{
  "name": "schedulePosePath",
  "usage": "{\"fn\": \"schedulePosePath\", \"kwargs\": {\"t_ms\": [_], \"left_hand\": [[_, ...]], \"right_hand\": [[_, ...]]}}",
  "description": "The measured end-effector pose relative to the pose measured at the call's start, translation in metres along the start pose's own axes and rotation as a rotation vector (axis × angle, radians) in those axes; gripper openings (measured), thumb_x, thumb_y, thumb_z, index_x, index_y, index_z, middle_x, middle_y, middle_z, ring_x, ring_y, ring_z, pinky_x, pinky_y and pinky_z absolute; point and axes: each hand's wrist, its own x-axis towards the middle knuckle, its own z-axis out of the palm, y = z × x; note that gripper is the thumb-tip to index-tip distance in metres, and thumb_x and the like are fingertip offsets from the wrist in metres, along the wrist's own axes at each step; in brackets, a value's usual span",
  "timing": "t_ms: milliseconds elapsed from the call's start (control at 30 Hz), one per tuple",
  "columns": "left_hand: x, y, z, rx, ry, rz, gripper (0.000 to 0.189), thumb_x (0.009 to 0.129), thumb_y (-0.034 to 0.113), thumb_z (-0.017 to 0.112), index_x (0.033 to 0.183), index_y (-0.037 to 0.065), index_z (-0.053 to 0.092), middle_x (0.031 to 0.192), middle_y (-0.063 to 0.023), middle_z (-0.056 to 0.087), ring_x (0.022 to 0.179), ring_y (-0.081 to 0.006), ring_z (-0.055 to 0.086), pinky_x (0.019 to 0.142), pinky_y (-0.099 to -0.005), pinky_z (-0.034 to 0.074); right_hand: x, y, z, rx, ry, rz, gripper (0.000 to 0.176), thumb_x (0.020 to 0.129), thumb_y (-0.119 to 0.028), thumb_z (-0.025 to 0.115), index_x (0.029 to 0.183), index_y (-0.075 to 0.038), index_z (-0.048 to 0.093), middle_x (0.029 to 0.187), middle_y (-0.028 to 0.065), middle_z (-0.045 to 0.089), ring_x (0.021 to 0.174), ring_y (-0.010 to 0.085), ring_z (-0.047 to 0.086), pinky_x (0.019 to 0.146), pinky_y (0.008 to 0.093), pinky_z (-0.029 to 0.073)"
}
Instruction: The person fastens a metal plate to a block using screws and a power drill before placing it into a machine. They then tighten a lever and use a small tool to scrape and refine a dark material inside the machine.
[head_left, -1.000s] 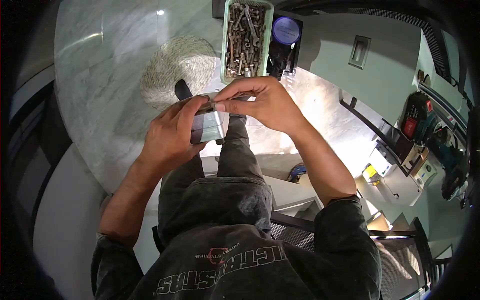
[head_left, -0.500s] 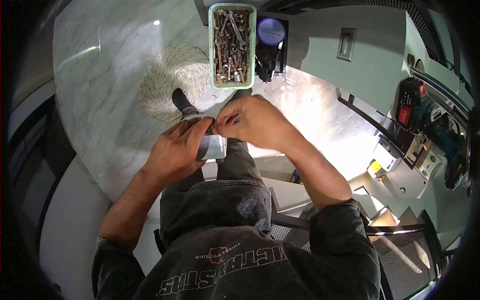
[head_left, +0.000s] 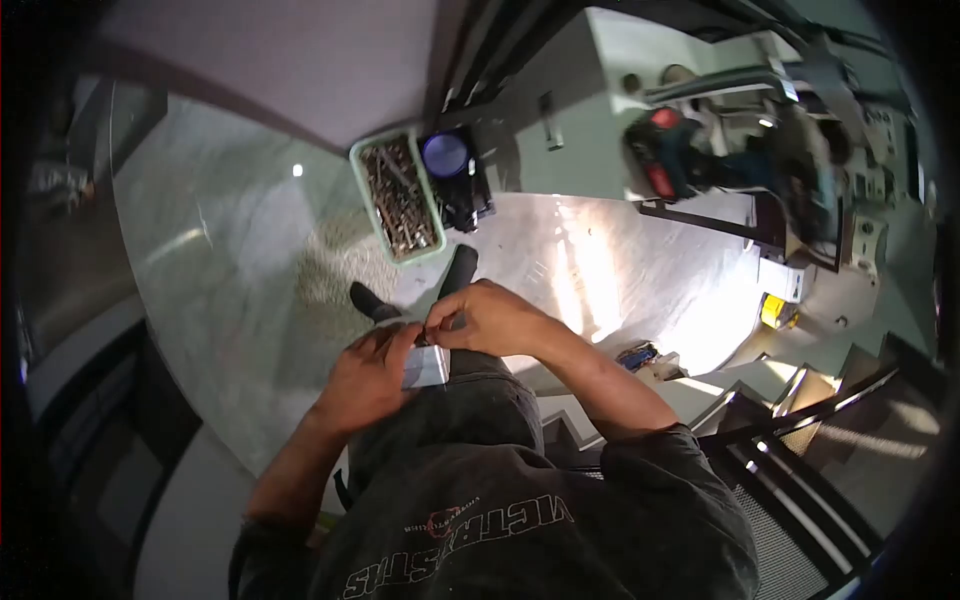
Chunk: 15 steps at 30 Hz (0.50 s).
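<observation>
A pale grey, box-like block (head_left: 427,367) is held over my lap, its far end covered by fingers. My left hand (head_left: 368,378) wraps around its left side and top. At the block's far edge, the fingertips of my right hand (head_left: 490,318) are pinched together, touching the left fingertips. Something small and dark shows between the two hands, too hidden to name. Beyond them on the floor stands a green plastic basket (head_left: 437,228) full of rusty bolts, sockets and wrenches.
Beside the basket are a round blue-lidded tub (head_left: 446,154) and a black container (head_left: 462,205). A round woven mat (head_left: 335,270) lies near my feet. To the right, a cordless power tool (head_left: 660,150) rests on a shelf, blurred. A yellow item (head_left: 775,311) sits farther right.
The view has swung, so the basket, cabinet and power tool appear shifted left and the hands lower. Both hands keep their hold around the block, with the right fingers still pinched at its edge.
</observation>
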Motion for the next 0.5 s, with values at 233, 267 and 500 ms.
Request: {"fn": "schedulePosePath", "kwargs": {"t_ms": [233,267,500], "left_hand": [[0.008,0.062,-0.035,-0.061,0.007,-0.016,0.069,0.064,0.022,0.081,0.123,0.004,0.048,0.111,-0.0165,0.062,0.101,-0.0344,0.062,0.087,-0.0421,0.05],[0.007,0.067,-0.036,-0.095,0.065,-0.049,0.071,0.062,0.022,0.083,0.123,0.005,0.048,0.109,-0.0166,0.063,0.099,-0.0349,0.063,0.085,-0.0421,0.05],[0.002,0.098,-0.054,-0.493,0.32,-0.309,0.079,0.055,0.007,0.089,0.122,0.003,0.047,0.105,-0.0132,0.064,0.096,-0.0194,0.063,0.084,-0.0337,0.05]], "right_hand": [[-0.059,-0.019,-0.023,0.082,-0.04,-0.1,0.018,0.085,-0.017,0.064,0.099,-0.006,0.07,0.104,0.0099,0.068,0.107,0.0234,0.059,0.092,0.0346,0.045],[-0.071,-0.016,-0.02,0.14,0.173,-0.3,0.019,0.084,-0.015,0.065,0.101,-0.006,0.069,0.109,0.0111,0.066,0.107,0.0254,0.059,0.093,0.0346,0.044],[-0.118,0.068,-0.138,0.258,1.698,-0.212,0.077,0.074,-0.022,0.08,0.135,-0.001,0.039,0.136,0.0153,0.045,0.128,0.0251,0.041,0.109,0.0382,0.029]]}}
